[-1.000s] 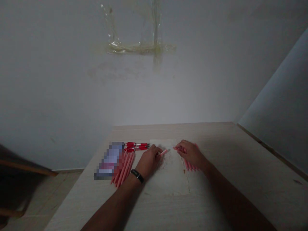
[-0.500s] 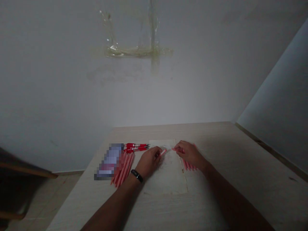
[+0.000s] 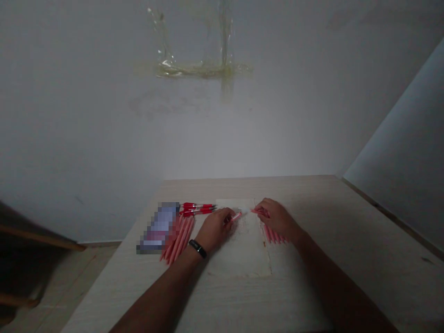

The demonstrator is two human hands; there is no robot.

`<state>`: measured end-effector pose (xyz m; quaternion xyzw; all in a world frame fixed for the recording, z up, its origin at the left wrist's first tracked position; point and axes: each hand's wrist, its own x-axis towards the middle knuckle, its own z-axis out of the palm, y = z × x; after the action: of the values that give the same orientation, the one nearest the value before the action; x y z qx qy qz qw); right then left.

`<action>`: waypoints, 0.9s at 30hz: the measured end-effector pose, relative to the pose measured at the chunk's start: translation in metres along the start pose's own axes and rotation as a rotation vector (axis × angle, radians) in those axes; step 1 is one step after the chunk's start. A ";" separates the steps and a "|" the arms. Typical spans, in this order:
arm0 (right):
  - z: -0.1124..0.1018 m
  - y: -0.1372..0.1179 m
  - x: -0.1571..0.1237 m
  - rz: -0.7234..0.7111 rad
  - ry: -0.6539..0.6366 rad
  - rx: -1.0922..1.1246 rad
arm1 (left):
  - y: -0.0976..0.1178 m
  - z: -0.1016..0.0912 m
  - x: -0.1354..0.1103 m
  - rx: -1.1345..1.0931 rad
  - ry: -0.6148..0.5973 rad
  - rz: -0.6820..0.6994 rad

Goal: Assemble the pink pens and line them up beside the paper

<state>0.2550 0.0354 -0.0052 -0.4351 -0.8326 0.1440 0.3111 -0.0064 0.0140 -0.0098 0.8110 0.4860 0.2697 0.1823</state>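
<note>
The pale wall [image 3: 294,120] and everything before it sit slightly higher in view than half a second ago. Yellowed clear tape [image 3: 194,72] clings to the wall, and a strip of floor [image 3: 74,284] shows at the lower left. The light wood-grain table [image 3: 350,282] reaches to the wall — dim, with a deeper shadow to the right. On it lies a worn pale sheet [image 3: 239,259], ragged along its right edge. Both hands keep nearly the same pose as before, apart from each other. The left hand [image 3: 215,226], a dark band [image 3: 198,249] at its wrist, pinches a thin pink-and-white piece [image 3: 237,216] above the sheet; the right hand [image 3: 275,215] grips a small pink piece [image 3: 255,211], its tip near the other one. At far left is a blurred-out phone-like slab [image 3: 157,229]; beside it, red pens [image 3: 198,208] lie sideways and pink barrels [image 3: 182,239] slant in a bunch. More pink pieces [image 3: 275,235] form a row below the right hand — partly hidden by it.
</note>
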 end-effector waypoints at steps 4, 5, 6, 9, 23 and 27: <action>-0.004 0.003 -0.002 0.024 0.000 -0.005 | 0.001 -0.001 -0.001 0.001 0.001 -0.007; -0.004 0.004 -0.002 0.034 -0.001 -0.003 | 0.001 -0.001 -0.001 -0.001 0.004 -0.004; -0.005 0.004 -0.003 0.041 -0.003 -0.002 | 0.001 -0.001 -0.001 -0.004 0.007 -0.002; -0.007 0.005 -0.003 0.041 0.002 -0.014 | 0.000 -0.001 0.000 -0.009 0.009 -0.004; -0.009 -0.001 0.000 -0.076 0.013 -0.047 | 0.000 -0.002 0.000 0.045 -0.010 0.046; -0.003 -0.007 0.001 -0.098 0.014 -0.011 | 0.001 -0.002 0.001 0.024 -0.030 0.058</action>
<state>0.2526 0.0318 0.0008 -0.3964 -0.8516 0.1207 0.3211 -0.0063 0.0142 -0.0077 0.8309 0.4627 0.2568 0.1717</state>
